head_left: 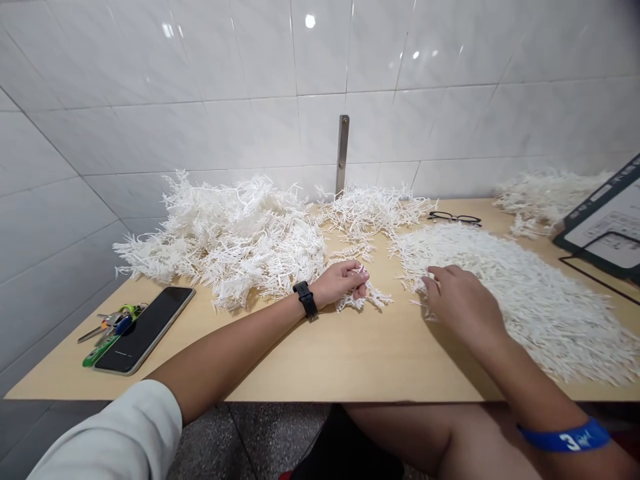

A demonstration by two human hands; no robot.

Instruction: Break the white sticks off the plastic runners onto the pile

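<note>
My left hand (345,283), with a black watch on the wrist, is pinched on a small white branched piece in the middle of the table. More white branched pieces (367,299) lie under and beside its fingers. At the left edge of the pile of short white pieces (520,293) is my right hand (457,297), its fingers bent and thumb near the index finger. Whatever it may hold is too small to make out. A large heap of white branched pieces (250,240) lies behind and left of my left hand.
A phone (145,330) and keys (113,323) lie at the table's left. Eyeglasses (455,218) rest behind the right pile. Another white heap (545,193) and a dark-framed board (610,227) are at the far right. A metal strip (343,155) stands against the tiled wall.
</note>
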